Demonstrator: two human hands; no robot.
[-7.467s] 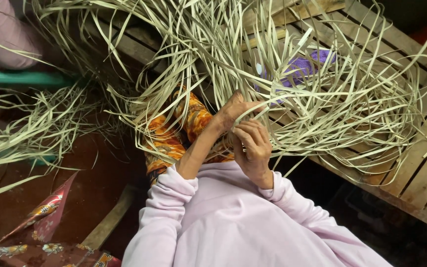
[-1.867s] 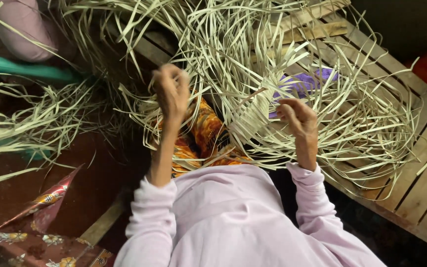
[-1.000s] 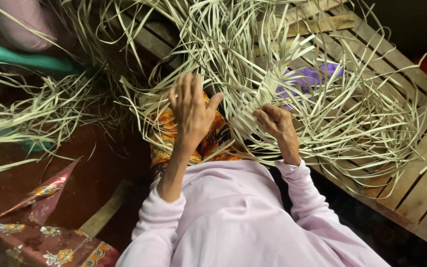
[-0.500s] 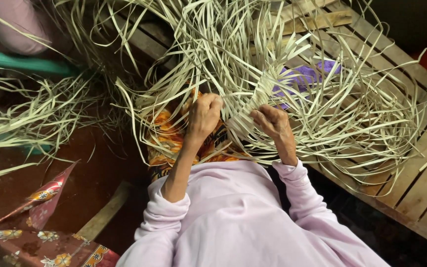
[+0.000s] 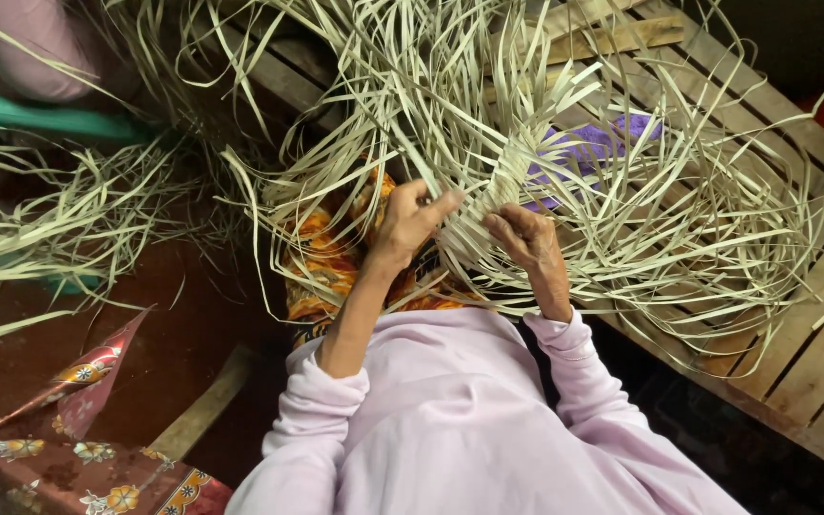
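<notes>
My left hand [image 5: 410, 221] and my right hand [image 5: 525, 238] meet on a narrow woven band [image 5: 490, 197] of pale dried leaf strips. Each hand pinches the band's near end, the left from the left side, the right from the right. The band runs away from me into a big loose tangle of long strips [image 5: 565, 124] that spreads over my lap and the slatted wood. My lap is covered by an orange patterned cloth [image 5: 331, 262]. I wear pale lilac sleeves.
A slatted wooden platform [image 5: 813, 324] lies to the right under the strips. A purple object [image 5: 603, 143] shows through the tangle. More loose strips [image 5: 40, 219] lie at left near a green bar [image 5: 50, 119]. A red floral cloth [image 5: 69, 458] sits at lower left.
My left hand, raised high and open at the left before, has come down and closed onto the woven band beside my right hand, which shifted slightly inward.
</notes>
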